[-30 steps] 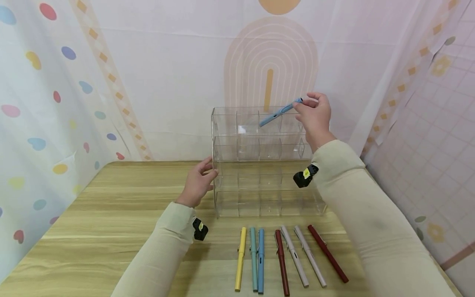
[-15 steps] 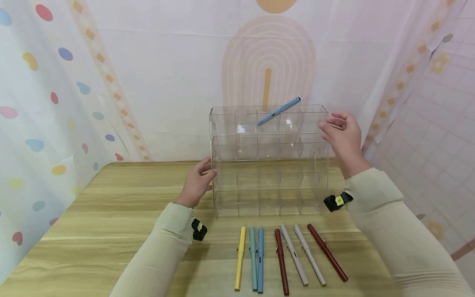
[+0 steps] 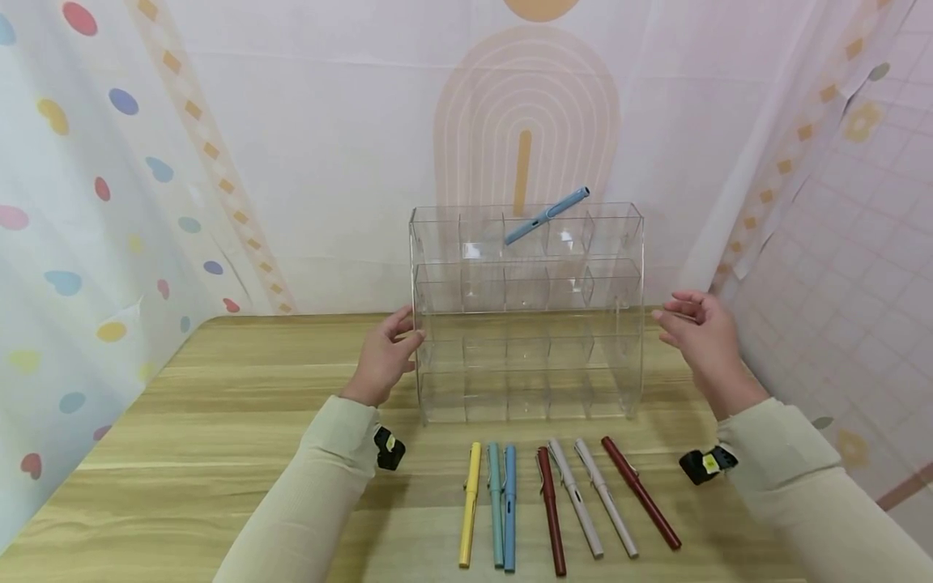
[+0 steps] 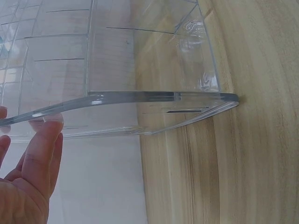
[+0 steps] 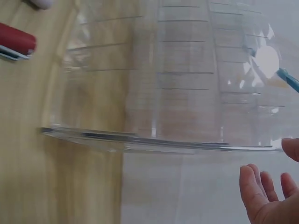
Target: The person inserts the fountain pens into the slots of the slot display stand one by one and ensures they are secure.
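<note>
A clear acrylic rack [image 3: 528,340] with tiers of small compartments stands upright on the table. My left hand [image 3: 382,356] touches its left side; in the left wrist view, nearly straight fingers [image 4: 39,156] rest against the side panel. A light blue pen [image 3: 547,216] leans slantwise in the top tier, its upper end sticking out to the right. Beside the rack's right side, my right hand [image 3: 700,340] is relaxed and holds nothing. The right wrist view shows loosely bent fingers [image 5: 254,193] near the panel's edge; whether they touch it is unclear there.
Before the rack lie several pens: a yellow pen [image 3: 470,506], a teal pen [image 3: 496,506], a blue pen [image 3: 510,510], two dark red ones and two pale ones. Behind the wooden table [image 3: 240,421] hangs a patterned curtain [image 3: 328,162].
My right hand has let go of the light blue pen, then moved right and down beside the rack. The pen stays slanted in the top tier. My left hand keeps its place.
</note>
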{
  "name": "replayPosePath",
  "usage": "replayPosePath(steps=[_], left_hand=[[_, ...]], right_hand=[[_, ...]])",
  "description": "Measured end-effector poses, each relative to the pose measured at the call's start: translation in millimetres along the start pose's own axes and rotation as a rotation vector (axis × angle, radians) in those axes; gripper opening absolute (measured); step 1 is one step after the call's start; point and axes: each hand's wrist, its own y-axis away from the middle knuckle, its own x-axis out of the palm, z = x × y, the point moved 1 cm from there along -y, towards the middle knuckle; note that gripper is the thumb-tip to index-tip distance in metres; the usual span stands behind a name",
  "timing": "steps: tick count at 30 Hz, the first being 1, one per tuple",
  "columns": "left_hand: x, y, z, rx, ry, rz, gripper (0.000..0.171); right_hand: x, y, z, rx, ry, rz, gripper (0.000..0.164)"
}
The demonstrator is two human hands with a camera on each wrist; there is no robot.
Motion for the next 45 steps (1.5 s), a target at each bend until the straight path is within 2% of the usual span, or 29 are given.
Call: replayPosePath(steps=[4, 12, 17, 23, 33, 45], left_hand=[[0.4, 0.6, -1.0, 0.003, -0.001, 0.003, 0.058], [-0.3, -1.7, 0.2, -0.003, 0.008, 0.006, 0.058], [-1.8, -2.9, 0.7, 0.000, 0.009, 0.006, 0.058], [-3.7, -3.8, 2.3, -0.002, 0.012, 0.003, 0.058], [-4.1, -4.1, 3.2, 0.008, 0.002, 0.003, 0.058], [-6.9, -3.4, 4.3, -0.011, 0.003, 0.020, 0.058]], right_hand=[[-3.7, 10.8, -14.6, 0.013, 0.068, 0.022, 0.026], [-5.0, 28.9, -39.8, 0.100, 0.238, 0.076, 0.050], [-0.9, 40.7, -55.0, 0.142, 0.282, 0.134, 0.048], [5.1, 52.8, -66.9, 0.134, 0.356, 0.200, 0.042], [19.6, 62.4, -76.5, 0.148, 0.448, 0.334, 0.036], [32.9, 67.7, -80.0, 0.148, 0.546, 0.454, 0.042]])
